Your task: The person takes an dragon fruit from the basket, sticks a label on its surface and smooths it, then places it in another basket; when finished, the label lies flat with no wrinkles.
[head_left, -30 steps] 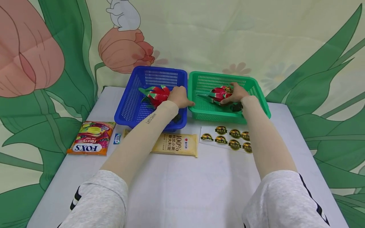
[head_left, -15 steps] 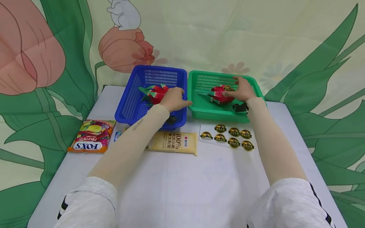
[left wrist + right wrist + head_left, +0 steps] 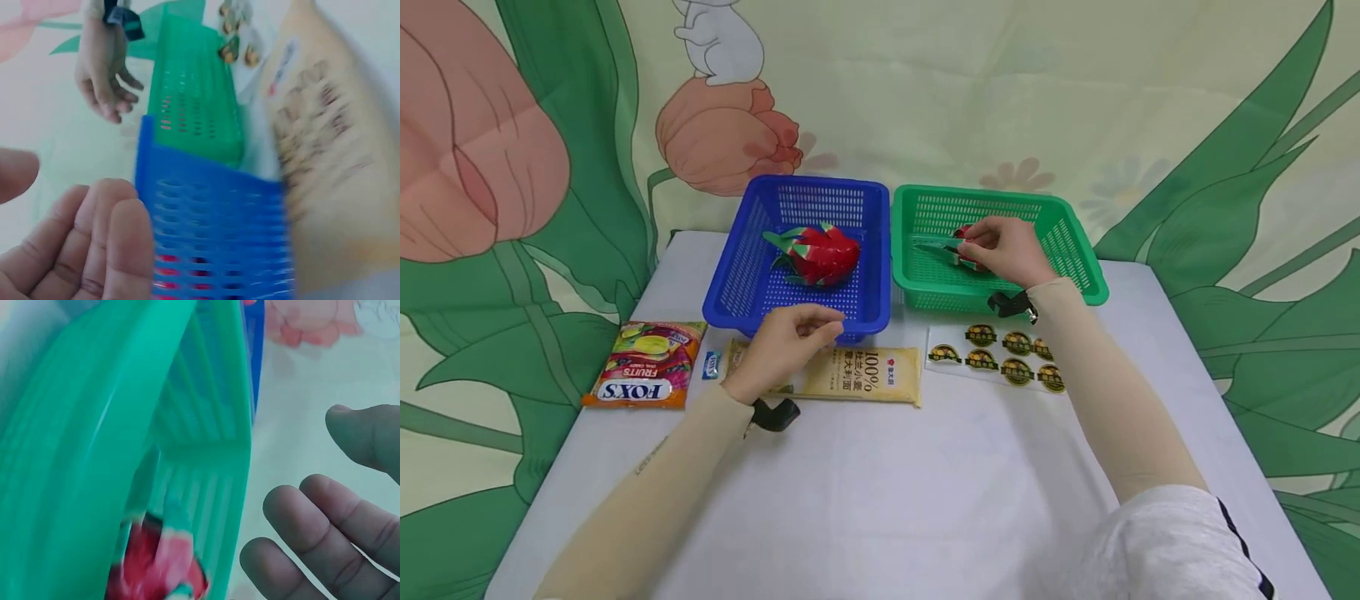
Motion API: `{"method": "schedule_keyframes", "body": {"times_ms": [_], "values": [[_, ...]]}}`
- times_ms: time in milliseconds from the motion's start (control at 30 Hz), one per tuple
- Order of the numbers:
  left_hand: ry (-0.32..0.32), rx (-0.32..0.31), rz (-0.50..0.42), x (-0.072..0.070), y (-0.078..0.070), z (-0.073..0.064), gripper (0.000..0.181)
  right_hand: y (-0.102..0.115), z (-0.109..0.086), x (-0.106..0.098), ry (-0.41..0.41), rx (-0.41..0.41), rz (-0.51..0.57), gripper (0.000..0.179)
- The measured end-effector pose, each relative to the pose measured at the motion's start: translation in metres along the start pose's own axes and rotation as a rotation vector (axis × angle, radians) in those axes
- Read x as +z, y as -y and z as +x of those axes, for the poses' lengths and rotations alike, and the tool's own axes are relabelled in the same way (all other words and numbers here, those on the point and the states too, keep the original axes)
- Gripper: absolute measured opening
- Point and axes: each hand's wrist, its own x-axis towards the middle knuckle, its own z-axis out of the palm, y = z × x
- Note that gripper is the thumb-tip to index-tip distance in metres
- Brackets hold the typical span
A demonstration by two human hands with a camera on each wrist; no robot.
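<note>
A red dragon fruit (image 3: 823,255) with green leafy tips lies in the blue basket (image 3: 721,287). The green basket (image 3: 940,296) beside it holds another dragon fruit (image 3: 156,562), partly covered by my right hand (image 3: 1011,250) in the head view. That hand hovers over the green basket, fingers lightly bent and apart from the thumb, nothing between them. My left hand (image 3: 790,346) is in front of the blue basket, above the left part of the pasta pack (image 3: 865,375). Its fingers are relaxed and hold nothing, as the left wrist view also shows.
At the left lies an orange and red candy bag (image 3: 643,364), with a small blue packet (image 3: 711,365) beside it. A sheet of round black and gold stickers (image 3: 992,358) lies before the green basket. A printed cloth (image 3: 925,92) hangs behind the white table (image 3: 880,492).
My left hand has left the blue basket, coming toward me and to the left. The right hand has let go of the dragon fruit in the green basket and risen above it.
</note>
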Motion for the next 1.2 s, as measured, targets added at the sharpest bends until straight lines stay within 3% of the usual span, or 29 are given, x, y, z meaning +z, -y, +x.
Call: {"method": "schedule_keyframes", "body": {"times_ms": [100, 233, 333, 500, 667, 867, 1033, 1200], "values": [[0.045, -0.073, -0.118, -0.001, 0.02, -0.015, 0.035, 0.012, 0.006, 0.009, 0.017, -0.034, 0.0, 0.035], [0.095, -0.182, -0.302, -0.001, 0.044, -0.023, 0.049, 0.031, 0.022, 0.029, 0.047, -0.078, -0.004, 0.036], [0.063, -0.258, -0.485, -0.003, 0.057, -0.025, 0.057, 0.052, 0.038, 0.05, 0.103, -0.107, -0.005, 0.037], [0.001, -0.311, -0.726, -0.004, 0.065, -0.024, 0.056, 0.091, 0.062, 0.083, 0.211, -0.152, -0.057, 0.043], [-0.02, -0.293, -0.792, -0.003, 0.06, -0.018, 0.046, 0.116, 0.084, 0.105, 0.297, -0.122, -0.182, 0.061], [-0.039, -0.286, -0.853, -0.003, 0.057, -0.013, 0.037, 0.129, 0.106, 0.132, 0.382, -0.048, -0.278, 0.079], [-0.061, -0.281, -0.867, -0.003, 0.055, -0.012, 0.036, 0.136, 0.114, 0.15, 0.355, -0.017, -0.296, 0.089], [-0.081, -0.292, -0.867, -0.006, 0.056, -0.015, 0.037, 0.147, 0.112, 0.161, 0.32, -0.005, -0.26, 0.089]]}}
